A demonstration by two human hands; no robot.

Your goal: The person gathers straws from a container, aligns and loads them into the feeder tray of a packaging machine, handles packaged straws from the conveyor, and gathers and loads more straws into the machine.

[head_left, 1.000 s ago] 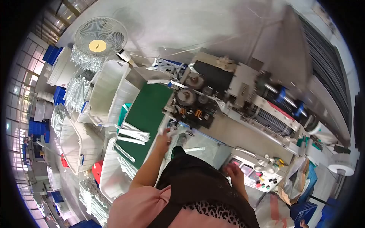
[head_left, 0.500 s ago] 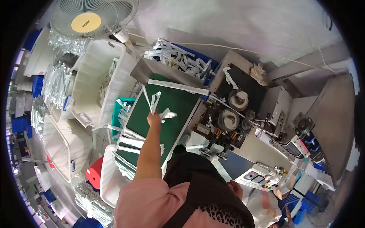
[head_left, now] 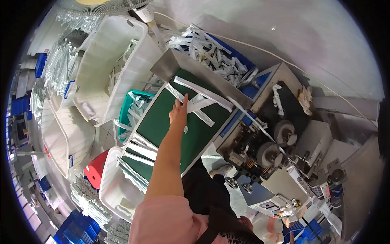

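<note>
My left hand [head_left: 178,114] reaches over the green belt surface [head_left: 162,118], fingers apart with the index finger stretched out. Beside its fingertips lie white, shiny flat strips [head_left: 203,116], some crossing each other; whether the fingers touch them I cannot tell. A longer white strip [head_left: 203,93] lies along the far side of the belt. Several more strips [head_left: 140,150] lie across its near left end. Low by my dark apron, my right hand [head_left: 245,221] shows only in part, and its fingers are not clear.
A metal guard [head_left: 195,67] edges the belt, with a blue bin [head_left: 248,65] of loose strips behind. A machine with rollers [head_left: 270,154] stands right. A teal basket [head_left: 124,110], white tubs [head_left: 134,61] and a red stool [head_left: 95,168] stand left.
My left hand held white strips above the belt; now its fingers are spread and strips lie crossed on the belt. The view has shifted, bringing the belt and machine closer.
</note>
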